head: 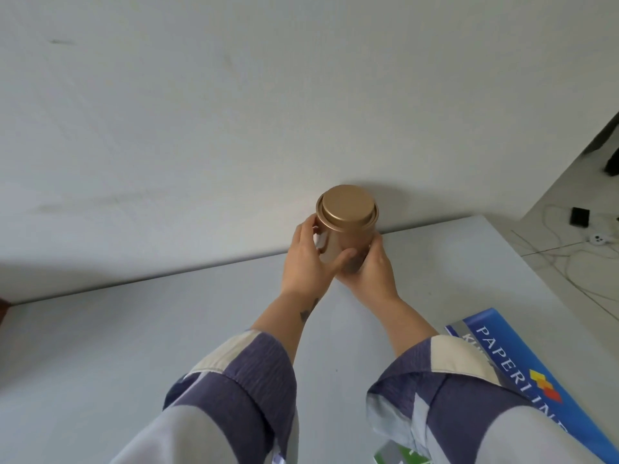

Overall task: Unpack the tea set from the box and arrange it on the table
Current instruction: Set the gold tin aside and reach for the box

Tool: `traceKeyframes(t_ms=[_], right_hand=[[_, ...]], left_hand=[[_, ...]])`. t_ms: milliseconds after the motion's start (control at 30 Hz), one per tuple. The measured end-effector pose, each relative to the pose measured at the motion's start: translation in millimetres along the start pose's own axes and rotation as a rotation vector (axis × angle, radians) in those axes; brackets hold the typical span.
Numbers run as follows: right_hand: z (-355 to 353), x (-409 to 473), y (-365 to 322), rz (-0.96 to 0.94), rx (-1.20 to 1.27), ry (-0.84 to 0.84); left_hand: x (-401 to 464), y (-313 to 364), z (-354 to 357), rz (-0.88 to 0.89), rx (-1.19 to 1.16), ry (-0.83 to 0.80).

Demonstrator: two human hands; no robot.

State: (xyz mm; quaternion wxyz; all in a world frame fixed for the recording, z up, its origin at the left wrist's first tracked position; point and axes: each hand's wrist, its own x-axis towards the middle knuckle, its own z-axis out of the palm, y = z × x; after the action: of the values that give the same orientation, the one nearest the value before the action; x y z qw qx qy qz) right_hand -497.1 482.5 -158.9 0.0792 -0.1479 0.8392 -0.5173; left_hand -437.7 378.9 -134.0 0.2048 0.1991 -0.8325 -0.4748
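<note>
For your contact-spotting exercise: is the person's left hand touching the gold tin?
Touching. The head view shows the left hand wrapped round the side of the gold tin, thumb across its front, no gap between them.

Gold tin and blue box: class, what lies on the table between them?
In the head view, only the right hand and its sleeve cross that stretch between the gold tin and blue box; the table there is otherwise bare.

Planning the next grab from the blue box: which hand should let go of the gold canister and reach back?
Probably the right hand: the blue printed cardboard box lies beside the right sleeve, while the left hand wraps the round gold metal canister and can steady it.
</note>
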Motion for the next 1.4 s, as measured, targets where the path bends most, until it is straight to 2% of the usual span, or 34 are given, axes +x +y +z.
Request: traceKeyframes(t_ms=[267, 400, 533, 667, 833, 1167, 1400], right_hand=[[-11, -9, -12, -0.031, -0.197, -0.087], [-20, -38, -21, 0.166, -0.297, -0.117], [-22, -72, -39, 0.208, -0.458, -0.207], [-6, -113, -79, 0.104, -0.568, -0.288], [31, -173, -139, -0.027, -0.577, -0.33], [132, -288, -236, -0.173, -0.574, -0.404], [208, -326, -281, -0.241, -0.533, -0.48]], left_hand=[[-1, 10, -15, -0.049, 0.141, -0.126], [-20, 15, -43, -0.093, 0.312, -0.161], [-50, 21, -80, -0.111, 0.418, -0.159], [-85, 29, -126, -0.089, 0.532, -0.162], [-135, 26, -202, -0.09, 0.591, -0.132], [-237, -16, -382, -0.157, 0.622, 0.047], [-274, -59, -479, -0.27, 0.606, 0.199]])
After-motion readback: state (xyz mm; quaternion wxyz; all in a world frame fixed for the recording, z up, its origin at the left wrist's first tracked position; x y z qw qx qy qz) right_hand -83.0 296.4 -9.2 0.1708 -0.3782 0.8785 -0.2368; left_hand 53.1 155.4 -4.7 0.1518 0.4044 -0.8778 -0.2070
